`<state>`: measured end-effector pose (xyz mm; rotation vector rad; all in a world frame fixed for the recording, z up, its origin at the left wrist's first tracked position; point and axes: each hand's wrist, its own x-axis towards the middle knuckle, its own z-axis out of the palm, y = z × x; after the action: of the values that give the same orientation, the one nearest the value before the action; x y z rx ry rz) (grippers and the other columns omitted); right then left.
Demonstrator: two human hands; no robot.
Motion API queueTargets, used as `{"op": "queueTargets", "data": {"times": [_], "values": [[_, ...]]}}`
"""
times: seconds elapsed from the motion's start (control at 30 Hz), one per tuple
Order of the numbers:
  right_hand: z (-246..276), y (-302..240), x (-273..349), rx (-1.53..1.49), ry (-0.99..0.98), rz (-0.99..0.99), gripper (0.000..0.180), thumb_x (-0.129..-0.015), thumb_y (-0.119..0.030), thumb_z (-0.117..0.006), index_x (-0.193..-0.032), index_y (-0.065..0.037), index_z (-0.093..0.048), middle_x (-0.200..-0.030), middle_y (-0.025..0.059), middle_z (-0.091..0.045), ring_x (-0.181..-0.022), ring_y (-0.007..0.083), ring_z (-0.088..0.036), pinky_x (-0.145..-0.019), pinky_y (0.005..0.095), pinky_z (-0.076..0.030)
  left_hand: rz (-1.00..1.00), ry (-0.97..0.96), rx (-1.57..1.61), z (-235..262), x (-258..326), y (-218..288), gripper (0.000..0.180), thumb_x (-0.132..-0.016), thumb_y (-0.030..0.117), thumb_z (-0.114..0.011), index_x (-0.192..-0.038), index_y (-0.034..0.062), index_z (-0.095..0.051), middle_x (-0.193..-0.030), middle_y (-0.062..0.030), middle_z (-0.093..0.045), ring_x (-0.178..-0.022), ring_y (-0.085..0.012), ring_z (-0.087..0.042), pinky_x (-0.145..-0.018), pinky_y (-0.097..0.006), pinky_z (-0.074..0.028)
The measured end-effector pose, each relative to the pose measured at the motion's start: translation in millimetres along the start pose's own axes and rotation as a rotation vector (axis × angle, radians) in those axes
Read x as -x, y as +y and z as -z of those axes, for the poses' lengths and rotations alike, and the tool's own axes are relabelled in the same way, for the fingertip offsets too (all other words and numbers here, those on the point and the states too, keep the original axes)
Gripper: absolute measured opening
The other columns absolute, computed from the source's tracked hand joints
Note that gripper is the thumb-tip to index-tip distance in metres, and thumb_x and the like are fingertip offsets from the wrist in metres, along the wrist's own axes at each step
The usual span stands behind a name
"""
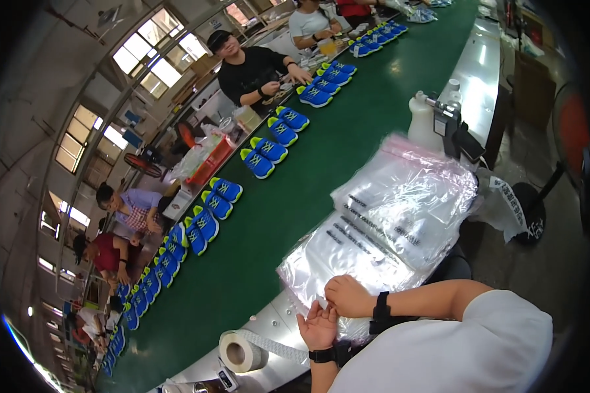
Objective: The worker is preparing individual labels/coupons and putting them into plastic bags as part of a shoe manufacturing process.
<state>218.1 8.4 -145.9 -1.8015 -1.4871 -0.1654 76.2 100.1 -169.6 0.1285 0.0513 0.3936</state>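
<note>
My left hand (318, 325) lies palm up with its fingers apart, holding nothing, at the near edge of a pile of clear plastic bags (400, 209). My right hand (347, 296) is just above it, fingers curled down onto the pile's near edge and touching the left fingertips. Whether it pinches a bag is hidden. Both wrists wear black bands. The bags have pink zip strips and black print. They lie fanned out on the metal ledge (275, 321) beside the green belt (295, 216).
Blue shoes with lime soles (262, 157) run in a line along the belt's far side, where several people sit working. A roll of white tape (239, 352) lies left of my hands. A white bottle (421, 118) and a black device (455, 131) stand beyond the bags.
</note>
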Motion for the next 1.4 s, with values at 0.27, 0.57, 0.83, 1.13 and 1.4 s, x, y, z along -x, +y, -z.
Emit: {"op": "queueTargets", "data": {"times": [0.27, 0.57, 0.83, 1.13, 1.4], "values": [[5, 1, 0, -0.028, -0.039, -0.052, 0.013, -0.07, -0.018, -0.059, -0.078, -0.008, -0.059, -0.09, 0.0049, -0.056, -0.092, 0.0242, -0.05, -0.079, 0.0359, -0.038, 0.002, 0.071, 0.019, -10, -5, -4, 0.091, -0.079, 0.073, -0.028, -0.111, -0.008, -0.054, -0.117, -0.0218, -0.054, -0.111, -0.0359, -0.05, -0.096, -0.049, -0.037], [3, -5, 2, -0.009, -0.055, -0.039, 0.015, -0.069, -0.017, -0.061, -0.079, -0.007, -0.06, -0.09, 0.0044, -0.057, -0.092, 0.0232, -0.051, -0.08, 0.0358, -0.039, -0.017, 0.13, 0.055, -6, -2, -3, 0.099, -0.076, 0.077, -0.021, -0.107, -0.0101, -0.055, -0.114, -0.0215, -0.055, -0.111, -0.0376, -0.05, -0.095, -0.049, -0.038], [5, -5, -1, -0.002, -0.088, -0.03, 0.02, -0.065, -0.017, -0.062, -0.082, -0.007, -0.061, -0.093, 0.0031, -0.056, -0.095, 0.0224, -0.05, -0.081, 0.0355, -0.038, -0.04, 0.157, 0.05, -9, -1, -1, 0.098, -0.078, 0.075, -0.024, -0.112, -0.0124, -0.051, -0.114, -0.0237, -0.052, -0.116, -0.04, -0.044, -0.097, -0.05, -0.037], [6, -4, 2, 0.007, -0.103, -0.036, 0.019, -0.067, -0.018, -0.061, -0.082, -0.007, -0.061, -0.092, 0.0035, -0.056, -0.095, 0.0225, -0.05, -0.082, 0.0353, -0.038, -0.031, 0.169, 0.042, -8, -1, -6, 0.097, -0.079, 0.075, -0.024, -0.111, -0.0127, -0.051, -0.116, -0.0245, -0.05, -0.116, -0.0399, -0.043, -0.096, -0.051, -0.037], [7, -3, -4, -0.081, -0.081, -0.029, 0.015, -0.07, -0.016, -0.059, -0.08, -0.006, -0.061, -0.088, 0.0058, -0.058, -0.089, 0.0258, -0.053, -0.078, 0.0367, -0.041, -0.025, 0.098, 0.011, -7, -2, -1, 0.092, -0.08, 0.072, -0.027, -0.114, -0.0098, -0.051, -0.124, -0.0248, -0.046, -0.12, -0.0376, -0.04, -0.101, -0.05, -0.031]]}}
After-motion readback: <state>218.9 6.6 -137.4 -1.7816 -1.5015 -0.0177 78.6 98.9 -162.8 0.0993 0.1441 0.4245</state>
